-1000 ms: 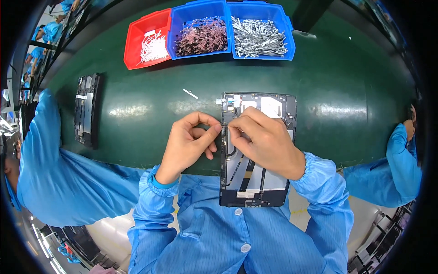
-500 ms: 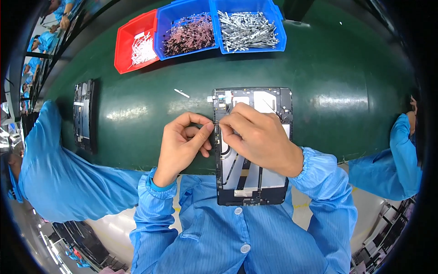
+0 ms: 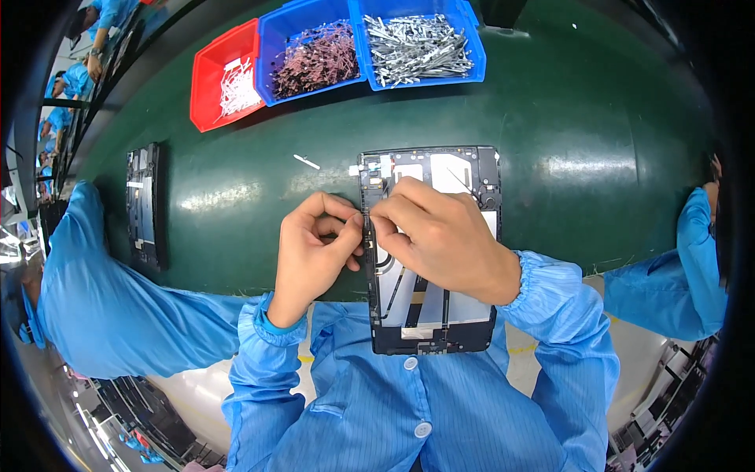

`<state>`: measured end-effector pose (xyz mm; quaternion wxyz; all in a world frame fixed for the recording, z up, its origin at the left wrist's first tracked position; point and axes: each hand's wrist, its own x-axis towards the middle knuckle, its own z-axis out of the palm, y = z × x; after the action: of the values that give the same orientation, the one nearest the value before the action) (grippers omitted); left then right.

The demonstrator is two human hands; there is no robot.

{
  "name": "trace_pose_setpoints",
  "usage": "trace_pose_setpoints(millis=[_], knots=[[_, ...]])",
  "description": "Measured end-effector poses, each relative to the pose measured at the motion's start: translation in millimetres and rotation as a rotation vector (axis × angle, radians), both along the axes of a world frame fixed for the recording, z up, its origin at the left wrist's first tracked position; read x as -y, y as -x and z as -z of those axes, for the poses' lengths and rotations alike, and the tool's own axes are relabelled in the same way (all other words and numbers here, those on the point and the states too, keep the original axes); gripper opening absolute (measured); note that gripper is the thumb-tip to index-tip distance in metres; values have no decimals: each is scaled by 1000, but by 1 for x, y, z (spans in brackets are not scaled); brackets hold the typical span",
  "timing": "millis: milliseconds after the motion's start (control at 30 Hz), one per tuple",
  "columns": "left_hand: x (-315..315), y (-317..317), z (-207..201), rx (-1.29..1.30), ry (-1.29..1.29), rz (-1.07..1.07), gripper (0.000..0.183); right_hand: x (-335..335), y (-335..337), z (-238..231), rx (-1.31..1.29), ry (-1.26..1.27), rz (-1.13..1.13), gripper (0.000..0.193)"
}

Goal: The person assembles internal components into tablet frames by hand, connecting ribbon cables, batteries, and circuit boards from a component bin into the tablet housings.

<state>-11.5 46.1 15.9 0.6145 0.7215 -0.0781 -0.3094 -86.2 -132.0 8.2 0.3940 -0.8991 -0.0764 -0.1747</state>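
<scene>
An opened tablet (image 3: 472,340), black-framed with silvery panels and dark ribbon cables inside, lies before me and reaches over the table's near edge. At its left rim, my left hand (image 3: 314,248) pinches with thumb and forefinger. Over the upper middle of the tablet, my right hand (image 3: 444,236) is also closed, its thumb and forefinger pinched at the same left rim, close to the left fingertips. Whatever sits between the fingertips is too small to make out. A thin white strip (image 3: 307,161) lies on the table beyond my left hand.
At the back stand a red bin (image 3: 206,90) with white pieces, a blue bin (image 3: 271,96) with reddish-brown parts and another blue bin (image 3: 481,67) with silvery strips. A second opened tablet (image 3: 146,206) lies on the green table (image 3: 566,118) at left. Blue-sleeved people sit at both sides.
Both hands stay at the tablet's left rim with only slight finger movement. The whole view has shifted a little, so the bins and tablet appear slightly further left.
</scene>
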Motion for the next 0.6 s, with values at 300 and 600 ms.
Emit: trace_pose_setpoints(millis=[300,600], knots=[[-8,-22,-6,-144,-39,142,7,-1,0,0,-12,-9,3,10],[-4,-26,-7,-172,-62,165,6,1,0,0,-24,-2,1,11]])
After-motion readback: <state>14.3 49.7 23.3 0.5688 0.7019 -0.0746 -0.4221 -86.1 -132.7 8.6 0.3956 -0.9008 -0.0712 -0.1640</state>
